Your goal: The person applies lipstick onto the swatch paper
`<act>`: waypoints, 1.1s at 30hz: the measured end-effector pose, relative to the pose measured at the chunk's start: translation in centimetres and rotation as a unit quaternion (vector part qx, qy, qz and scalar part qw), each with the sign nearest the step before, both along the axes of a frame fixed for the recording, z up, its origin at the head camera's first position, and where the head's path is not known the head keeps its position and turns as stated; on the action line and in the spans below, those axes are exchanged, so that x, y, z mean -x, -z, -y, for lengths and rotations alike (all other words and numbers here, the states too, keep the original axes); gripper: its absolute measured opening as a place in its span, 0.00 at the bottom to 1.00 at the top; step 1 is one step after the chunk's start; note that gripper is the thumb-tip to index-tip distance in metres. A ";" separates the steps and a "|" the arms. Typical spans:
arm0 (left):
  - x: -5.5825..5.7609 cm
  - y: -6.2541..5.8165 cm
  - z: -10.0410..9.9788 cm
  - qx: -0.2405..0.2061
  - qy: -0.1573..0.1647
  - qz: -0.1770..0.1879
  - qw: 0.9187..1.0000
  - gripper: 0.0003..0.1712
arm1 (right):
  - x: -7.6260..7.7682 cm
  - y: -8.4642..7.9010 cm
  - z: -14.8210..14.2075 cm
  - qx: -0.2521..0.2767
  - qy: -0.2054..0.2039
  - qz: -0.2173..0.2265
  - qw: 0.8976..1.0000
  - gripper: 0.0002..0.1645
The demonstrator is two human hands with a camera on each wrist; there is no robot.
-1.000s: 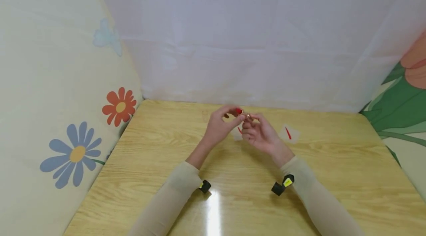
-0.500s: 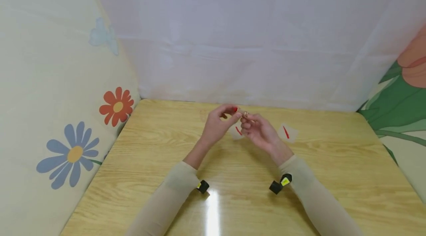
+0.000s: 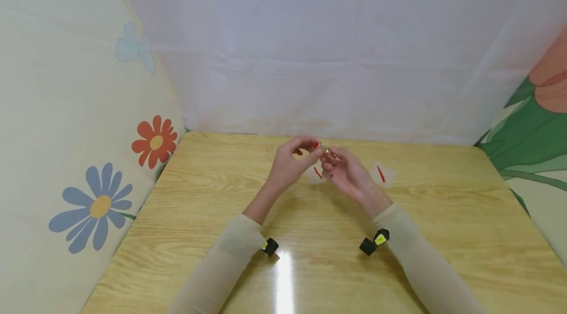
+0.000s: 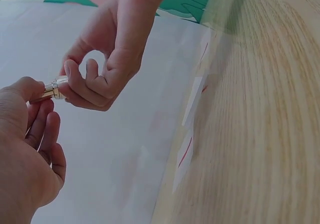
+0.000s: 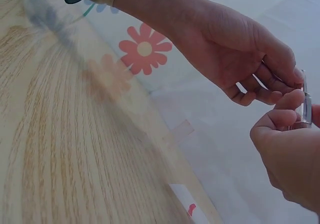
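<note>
Both hands meet above the far part of the table around a small lipstick tube [image 3: 325,149], gold with a clear section. My left hand [image 3: 287,166] pinches one end of it between thumb and fingers, with a bright red spot at the fingertip. My right hand [image 3: 347,175] grips the other end, its remaining fingers curled in. In the left wrist view the gold part of the lipstick tube [image 4: 51,91] shows between the two hands. The right wrist view shows its clear part [image 5: 306,108] standing upright above the right fingers, which hide the lower end.
Two pale slips, a left one [image 3: 315,174] and a right one [image 3: 383,176], lie on the wood-grain table [image 3: 212,191], each with a red stroke. A white cloth [image 3: 274,58] hangs behind the table, with flower-patterned cloth at both sides.
The lipstick tube has turned between the hands, and more of its clear and gold length shows now. Both hands keep their hold and stay nearly in place.
</note>
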State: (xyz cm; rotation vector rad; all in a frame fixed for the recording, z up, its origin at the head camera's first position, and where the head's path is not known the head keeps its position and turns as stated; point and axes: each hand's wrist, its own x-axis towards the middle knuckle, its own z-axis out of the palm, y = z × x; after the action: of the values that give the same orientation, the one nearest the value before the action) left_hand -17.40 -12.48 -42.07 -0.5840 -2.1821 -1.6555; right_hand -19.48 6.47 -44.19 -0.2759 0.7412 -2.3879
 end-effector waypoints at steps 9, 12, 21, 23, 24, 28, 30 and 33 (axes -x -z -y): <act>-0.5 -0.5 -0.6 0.007 -0.008 0.001 1.000 0.14 | 0.1 0.2 -0.1 -0.007 0.008 -0.027 1.000 0.17; -1.4 -1.8 -0.9 0.007 -0.010 -0.004 1.000 0.13 | 0.2 0.3 -0.2 -0.002 0.007 -0.044 0.999 0.18; -2.0 -2.5 -1.0 0.013 -0.009 0.005 1.000 0.13 | 0.3 0.5 -0.3 0.011 0.007 -0.056 0.998 0.20; -2.1 -2.6 -1.0 0.014 -0.005 0.007 1.000 0.13 | 0.2 0.5 -0.4 0.004 0.012 -0.054 0.998 0.20; -2.3 -2.7 -1.0 0.014 -0.004 0.007 1.000 0.14 | 0.2 0.5 -0.4 0.000 0.014 -0.054 0.998 0.20; -2.6 -3.1 -0.9 0.014 -0.003 0.008 1.000 0.14 | 0.1 0.4 -0.4 -0.009 0.019 -0.062 0.998 0.21; -2.5 -3.1 -0.9 0.015 -0.005 0.009 1.000 0.14 | 0.1 0.4 -0.4 -0.010 0.020 -0.064 0.998 0.20; -1.9 -2.3 -0.7 0.014 -0.009 0.014 1.000 0.13 | 0.1 0.4 -0.4 -0.008 0.024 -0.058 0.998 0.14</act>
State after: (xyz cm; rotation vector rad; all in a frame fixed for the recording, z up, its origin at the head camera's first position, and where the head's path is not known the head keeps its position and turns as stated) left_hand -15.46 -11.75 -39.79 -0.5506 -2.2272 -1.6367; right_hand -19.62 6.85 -44.64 -0.3979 0.8289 -2.4260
